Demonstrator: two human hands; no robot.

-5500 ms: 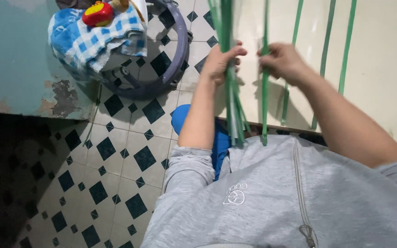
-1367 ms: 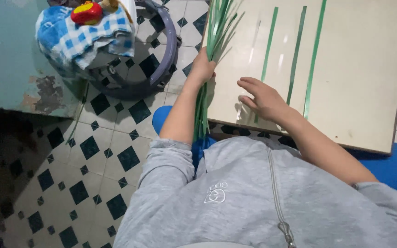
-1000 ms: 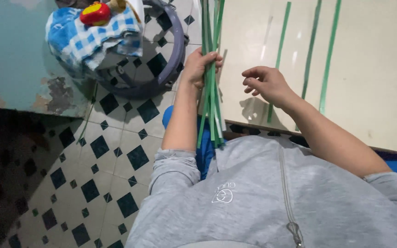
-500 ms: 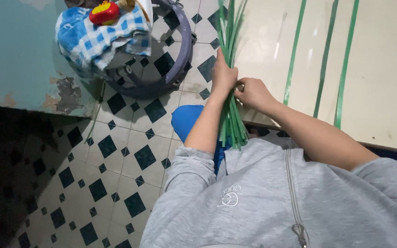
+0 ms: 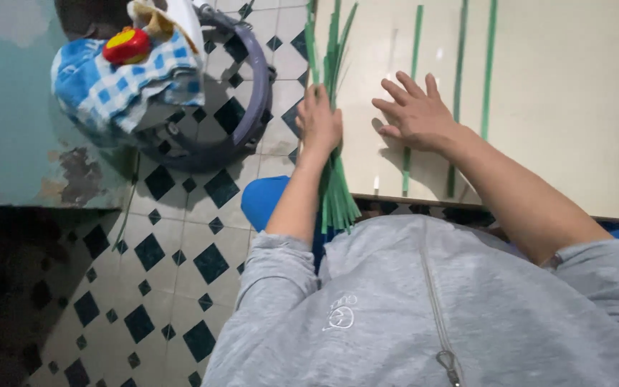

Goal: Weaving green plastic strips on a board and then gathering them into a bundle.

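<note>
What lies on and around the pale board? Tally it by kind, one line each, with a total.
Single green flat strips laid on the pale board: 3
Bundle of green strips in the left hand: 1
Blue-and-white checked cloth: 1
Red round plastic toy: 1
Grey ring-shaped frame: 1
Total: 7

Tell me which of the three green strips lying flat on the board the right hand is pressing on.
The leftmost strip: the right hand lies flat across it. The middle strip passes beside the wrist, and the rightmost strip lies clear of the hand.
</note>
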